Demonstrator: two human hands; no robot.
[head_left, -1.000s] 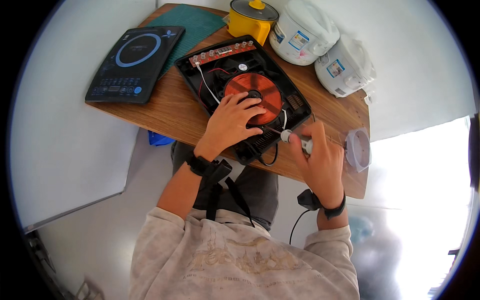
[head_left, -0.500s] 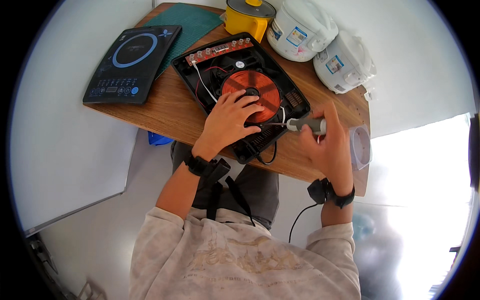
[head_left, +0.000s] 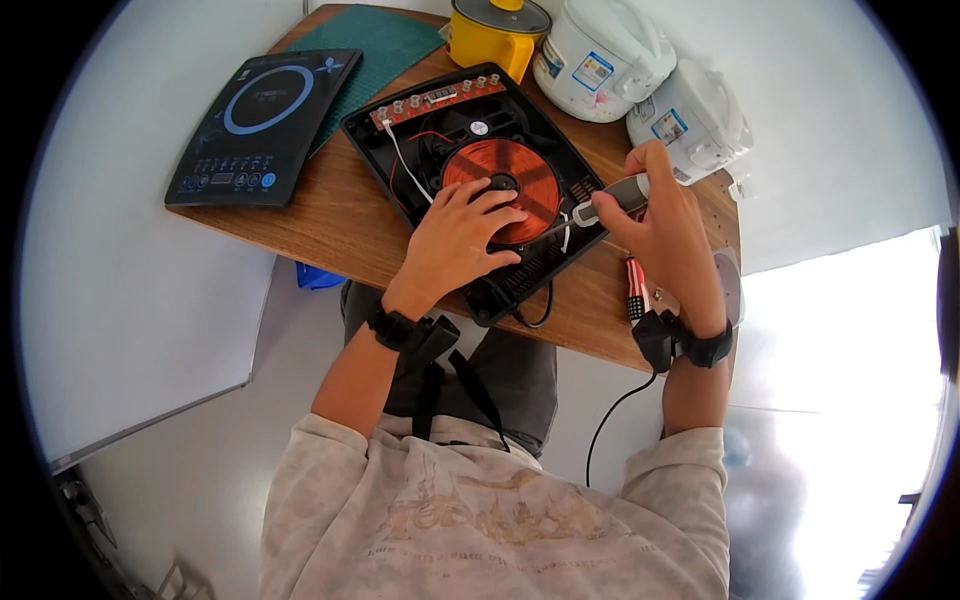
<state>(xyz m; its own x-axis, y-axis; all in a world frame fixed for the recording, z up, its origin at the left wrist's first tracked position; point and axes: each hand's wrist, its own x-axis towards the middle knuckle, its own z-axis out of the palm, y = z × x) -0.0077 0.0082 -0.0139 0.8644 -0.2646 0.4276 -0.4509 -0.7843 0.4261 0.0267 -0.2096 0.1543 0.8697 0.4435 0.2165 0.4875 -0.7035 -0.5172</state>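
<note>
An opened induction cooker base (head_left: 375,165) lies on the table, its round copper coil (head_left: 535,180) exposed. My left hand (head_left: 455,235) rests on the coil's near left part with fingers spread, holding nothing. In my right hand (head_left: 665,215) is a grey-handled screwdriver (head_left: 615,200), gripped from the right. Its thin shaft slants down to the left toward the coil's lower right edge, beside a short white wire. Whether the tip touches a screw is too small to tell. A red circuit strip (head_left: 440,97) runs along the base's far edge.
A black glass cooktop panel (head_left: 250,150) lies at the left, partly over a green cutting mat (head_left: 375,45). Behind stand a yellow pot (head_left: 485,45) and two white rice cookers (head_left: 590,90). A red-and-black striped object (head_left: 637,285) and a clear plastic container (head_left: 733,285) are by my right wrist.
My right hand has moved up and away, tilting the screwdriver from nearly level to slanted. The red-and-black object has come into view. My left hand stays in place.
</note>
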